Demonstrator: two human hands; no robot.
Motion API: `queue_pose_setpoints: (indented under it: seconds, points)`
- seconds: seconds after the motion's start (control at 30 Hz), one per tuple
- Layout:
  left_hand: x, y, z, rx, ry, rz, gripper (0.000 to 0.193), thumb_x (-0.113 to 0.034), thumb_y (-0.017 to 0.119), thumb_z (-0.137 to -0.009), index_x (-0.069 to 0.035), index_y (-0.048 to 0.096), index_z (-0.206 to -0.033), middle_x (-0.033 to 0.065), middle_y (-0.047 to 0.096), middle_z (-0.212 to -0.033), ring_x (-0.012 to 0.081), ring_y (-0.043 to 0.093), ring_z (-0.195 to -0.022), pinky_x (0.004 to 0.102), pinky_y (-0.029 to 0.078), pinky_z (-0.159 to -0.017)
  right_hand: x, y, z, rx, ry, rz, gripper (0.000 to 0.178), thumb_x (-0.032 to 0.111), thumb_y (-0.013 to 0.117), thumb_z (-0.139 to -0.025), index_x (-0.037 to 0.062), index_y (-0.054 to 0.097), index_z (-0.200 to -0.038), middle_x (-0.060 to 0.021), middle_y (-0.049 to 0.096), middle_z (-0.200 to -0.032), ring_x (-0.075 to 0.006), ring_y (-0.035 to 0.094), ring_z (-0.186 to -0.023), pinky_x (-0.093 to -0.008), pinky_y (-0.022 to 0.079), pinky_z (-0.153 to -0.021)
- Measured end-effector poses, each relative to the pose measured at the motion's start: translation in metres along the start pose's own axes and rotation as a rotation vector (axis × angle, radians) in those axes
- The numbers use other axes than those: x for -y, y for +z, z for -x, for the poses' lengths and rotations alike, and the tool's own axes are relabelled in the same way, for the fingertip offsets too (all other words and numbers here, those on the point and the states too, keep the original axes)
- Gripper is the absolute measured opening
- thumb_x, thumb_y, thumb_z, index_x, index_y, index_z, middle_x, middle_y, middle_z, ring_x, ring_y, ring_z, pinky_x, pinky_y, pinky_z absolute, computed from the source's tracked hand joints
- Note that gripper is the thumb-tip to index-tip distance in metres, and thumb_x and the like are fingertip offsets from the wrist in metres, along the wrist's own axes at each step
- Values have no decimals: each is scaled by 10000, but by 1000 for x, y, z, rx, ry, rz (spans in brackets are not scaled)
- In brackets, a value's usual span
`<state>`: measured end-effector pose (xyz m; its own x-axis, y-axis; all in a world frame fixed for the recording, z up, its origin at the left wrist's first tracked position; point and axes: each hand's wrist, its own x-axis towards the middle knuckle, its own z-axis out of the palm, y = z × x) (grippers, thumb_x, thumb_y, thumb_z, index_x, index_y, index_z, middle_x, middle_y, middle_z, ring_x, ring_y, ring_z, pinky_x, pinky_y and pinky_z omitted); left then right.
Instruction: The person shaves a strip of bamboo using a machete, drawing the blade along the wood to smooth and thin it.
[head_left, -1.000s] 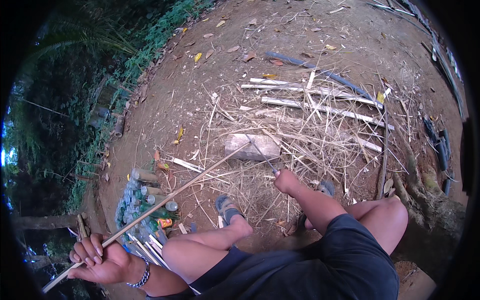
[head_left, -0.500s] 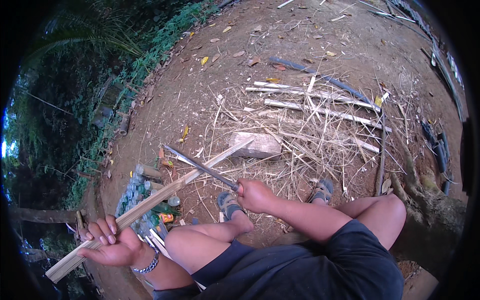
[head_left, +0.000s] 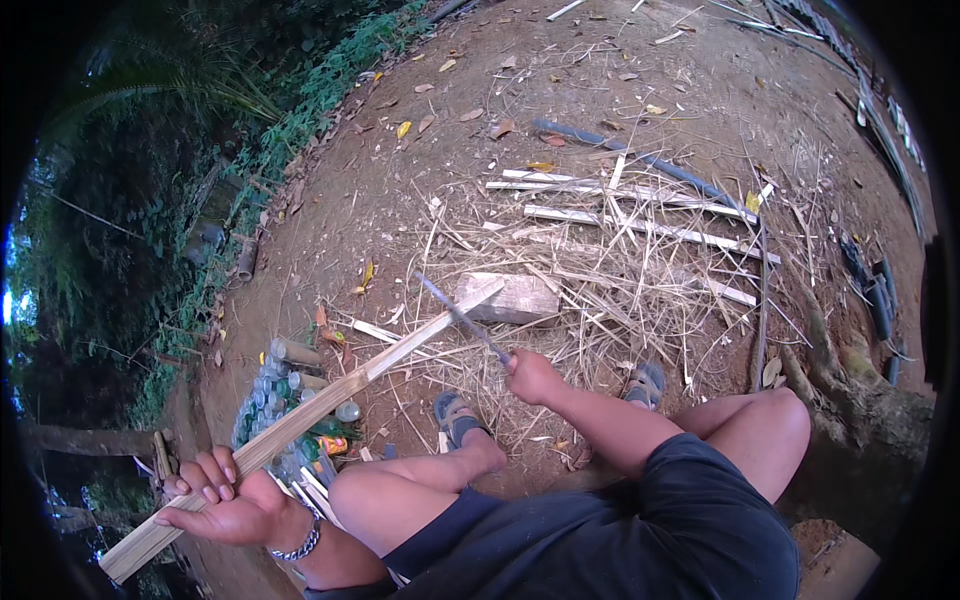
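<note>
the person sits on bare dirt ground, knees raised, sandalled feet planted among dry shavings. the left hand is clenched around the lower end of a long bamboo slat, fingers wrapped over its top face; a metal chain bracelet sits on that wrist. the slat runs diagonally up and to the right, its far tip resting at the edge of a wooden block lying flat on the ground. the right hand is closed on the handle of a knife, whose blade crosses the slat near its upper end, touching it. a pile of bamboo strips and shavings spreads behind the block. a cluster of bottles and cans lies just beside the slat, on its left. green plants border the dirt at left
</note>
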<state>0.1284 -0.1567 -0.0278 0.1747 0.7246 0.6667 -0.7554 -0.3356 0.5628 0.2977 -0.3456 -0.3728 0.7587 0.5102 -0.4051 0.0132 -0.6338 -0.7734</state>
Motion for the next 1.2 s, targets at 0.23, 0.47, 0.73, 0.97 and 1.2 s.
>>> queue_pose_setpoints:
  seconds: [0.23,0.47,0.73,0.97,1.2]
  points:
    - [3,-19,-6,27,-12,12,400,-488,476,-977,-116,464,-831,-41,310,-565,56,284,-470,219,249,-474,30,-33,10,104,-185,105,270,232,577,-866,62,612,-1074,-239,656,-997,-388,631,-963,-472,497,-845]
    - [9,-27,-23,-82,-53,-27,418,-483,487,-974,-105,461,-797,-35,312,-569,69,290,-473,225,258,-471,-12,-18,-42,37,64,78,242,235,553,-887,67,613,-1049,-196,666,-1005,-351,636,-981,-469,498,-854]
    - [13,-25,-26,34,-47,3,410,-467,488,-977,-97,458,-802,-32,313,-577,71,292,-475,220,267,-474,-28,-26,-44,58,108,114,270,236,556,-884,43,614,-1064,-200,664,-981,-363,640,-952,-457,507,-848]
    - [11,-30,-28,60,-41,34,374,-449,474,-989,-99,463,-856,-34,328,-581,68,298,-476,226,274,-486,20,-39,-14,135,-193,169,319,264,511,-935,7,625,-1085,-217,660,-1035,-361,640,-973,-450,501,-865]
    - [14,-31,-29,-14,-50,-11,412,-470,477,-980,-101,465,-799,-37,320,-576,64,297,-478,227,271,-497,-80,-31,-82,-34,186,144,251,198,561,-840,37,612,-1026,-232,660,-959,-398,634,-939,-473,497,-853]
